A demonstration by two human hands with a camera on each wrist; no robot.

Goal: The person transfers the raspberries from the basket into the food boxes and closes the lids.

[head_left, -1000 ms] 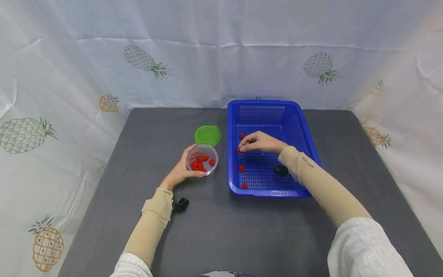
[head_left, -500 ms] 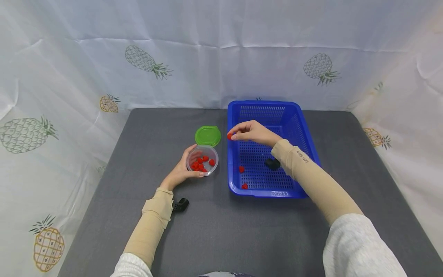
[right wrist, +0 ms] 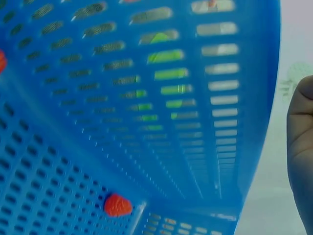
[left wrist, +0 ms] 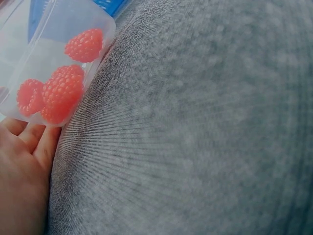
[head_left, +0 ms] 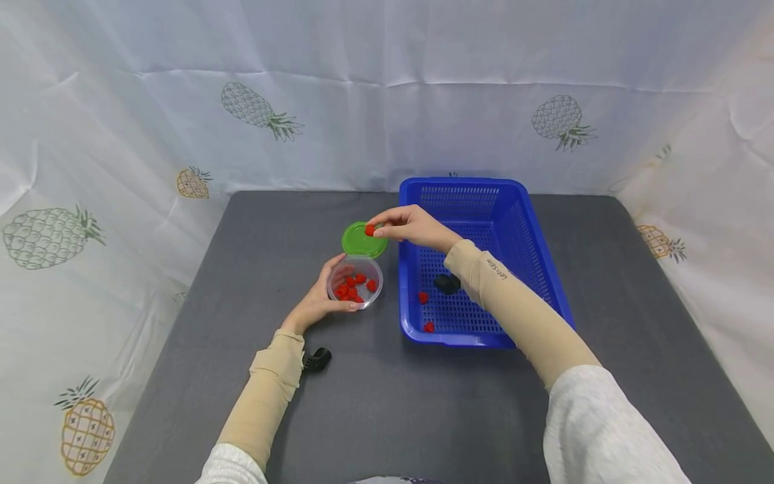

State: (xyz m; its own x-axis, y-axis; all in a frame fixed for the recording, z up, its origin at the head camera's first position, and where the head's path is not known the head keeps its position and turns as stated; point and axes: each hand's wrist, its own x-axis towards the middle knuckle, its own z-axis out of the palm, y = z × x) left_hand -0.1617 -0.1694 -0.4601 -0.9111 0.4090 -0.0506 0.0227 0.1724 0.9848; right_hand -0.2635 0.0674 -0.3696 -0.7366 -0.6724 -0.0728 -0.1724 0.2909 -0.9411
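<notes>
In the head view my left hand (head_left: pixel 319 299) curls round the side of a clear round plastic cup (head_left: pixel 377 292). Several red raspberries (head_left: pixel 351 282) lie inside it; the left wrist view shows raspberries (left wrist: pixel 63 93) through its wall. My right hand (head_left: pixel 414 227) pinches a single raspberry (head_left: pixel 369 230) between thumb and fingertips, overlapping the green lid (head_left: pixel 361 243) just behind the cup. Only part of the right hand (right wrist: pixel 301 142) appears in the right wrist view, beyond the basket wall.
Right of the cup stands a blue slotted basket (head_left: pixel 406 321), partly covered by the right forearm. Loose in it are a raspberry (head_left: pixel 423 297) and another raspberry (head_left: pixel 428 327); the right wrist view shows a raspberry (right wrist: pixel 118 205) on its floor. Black wrist devices (head_left: pixel 317 359) hang under both forearms.
My right hand has lifted a raspberry out of the basket and carried it left across the rim to over the green lid. The left hand and the cup have stayed put.
</notes>
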